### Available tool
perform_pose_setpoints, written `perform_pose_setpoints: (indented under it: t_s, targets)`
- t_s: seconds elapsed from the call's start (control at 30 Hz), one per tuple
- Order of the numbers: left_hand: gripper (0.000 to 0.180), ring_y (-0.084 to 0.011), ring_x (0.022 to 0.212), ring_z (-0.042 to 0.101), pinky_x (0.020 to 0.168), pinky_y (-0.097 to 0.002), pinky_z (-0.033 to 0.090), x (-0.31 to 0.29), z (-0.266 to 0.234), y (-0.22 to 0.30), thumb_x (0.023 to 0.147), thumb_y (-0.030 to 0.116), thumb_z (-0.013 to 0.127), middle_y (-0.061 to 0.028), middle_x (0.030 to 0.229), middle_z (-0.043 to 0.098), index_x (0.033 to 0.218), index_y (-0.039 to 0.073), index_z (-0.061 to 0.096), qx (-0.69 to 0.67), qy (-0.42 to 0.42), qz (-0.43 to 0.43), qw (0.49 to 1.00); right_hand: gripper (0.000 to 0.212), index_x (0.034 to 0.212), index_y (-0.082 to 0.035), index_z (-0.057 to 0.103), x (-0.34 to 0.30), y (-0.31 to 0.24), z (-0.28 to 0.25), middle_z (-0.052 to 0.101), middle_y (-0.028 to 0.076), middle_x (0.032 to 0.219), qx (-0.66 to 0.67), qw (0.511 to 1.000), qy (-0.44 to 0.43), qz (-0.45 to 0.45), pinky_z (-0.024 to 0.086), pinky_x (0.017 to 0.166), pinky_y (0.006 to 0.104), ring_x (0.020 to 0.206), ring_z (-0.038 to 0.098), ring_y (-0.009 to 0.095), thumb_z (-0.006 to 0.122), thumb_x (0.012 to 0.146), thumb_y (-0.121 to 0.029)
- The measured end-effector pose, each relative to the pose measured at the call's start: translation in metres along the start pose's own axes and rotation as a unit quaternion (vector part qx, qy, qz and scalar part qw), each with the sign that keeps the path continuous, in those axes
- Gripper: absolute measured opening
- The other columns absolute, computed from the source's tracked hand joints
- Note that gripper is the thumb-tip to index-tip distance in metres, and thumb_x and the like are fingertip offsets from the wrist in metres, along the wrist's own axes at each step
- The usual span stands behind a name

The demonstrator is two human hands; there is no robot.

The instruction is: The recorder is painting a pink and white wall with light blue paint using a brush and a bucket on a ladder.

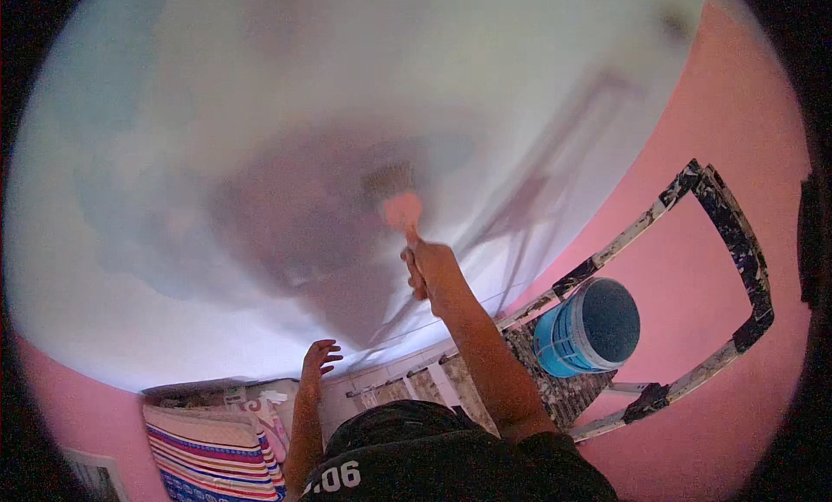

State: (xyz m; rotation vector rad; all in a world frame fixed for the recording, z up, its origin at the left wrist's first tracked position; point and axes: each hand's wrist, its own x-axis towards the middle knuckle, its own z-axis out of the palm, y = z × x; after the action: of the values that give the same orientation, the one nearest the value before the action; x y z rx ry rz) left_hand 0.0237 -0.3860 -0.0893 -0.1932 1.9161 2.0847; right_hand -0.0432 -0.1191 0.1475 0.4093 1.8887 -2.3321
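Observation:
My right hand point(428, 273) is wrapped round the handle of a wide paintbrush point(401, 209) with an orange-pink ferrule end. Its dark bristles point up and lie against or close to the pale wall point(485, 60); whether they touch I cannot tell. A damp-looking grey-mauve patch and soft shadows surround the brush. Lower and to the left, my left hand point(321, 359) is raised near the wall, fingers apart, holding nothing. To the right of my right forearm, a blue bucket point(557, 339) stands tilted in view on a ladder's top platform point(568, 398).
The ladder's paint-splattered rail point(737, 233) loops up on the right, beside a pink wall point(685, 277). Ladder steps point(429, 387) show beyond my body. Down at the lower left are folded striped bedding point(208, 446) and a framed opening point(94, 474) in the pink wall.

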Motion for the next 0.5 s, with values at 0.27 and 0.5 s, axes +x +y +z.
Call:
perform_pose_setpoints:
  t_s: [0.27, 0.5]
  targets:
    - [0.04, -0.0215, 0.095, 0.063, 0.085, -0.0392, 0.038, -0.014, -0.002, 0.002, 0.09, 0.041, 0.052, -0.0078, 0.111, 0.062, 0.117, 0.01, 0.052, -0.014, 0.028, -0.011, 0.999, 0.035, 0.069, -0.012, 0.048, -0.033, -0.02, 0.01, 0.031, -0.006, 0.048, 0.038, 0.999, -0.025, -0.01, 0.016, 0.036, 0.0249, 0.037, 0.026, 0.006, 0.05, 0.093, -0.037]
    - [0.046, -0.021, 0.095, 0.064, 0.084, -0.0375, 0.041, -0.021, -0.008, -0.004, 0.091, 0.044, 0.048, -0.0065, 0.115, 0.06, 0.122, 0.011, 0.048, 0.012, 0.034, 0.006, 0.999, 0.029, 0.072, -0.011, 0.051, -0.015, 0.012, -0.007, 0.032, -0.007, 0.048, 0.03, 0.999, -0.02, 0.029, 0.016, 0.034, 0.0229, 0.035, 0.026, 0.006, 0.051, 0.093, -0.031]
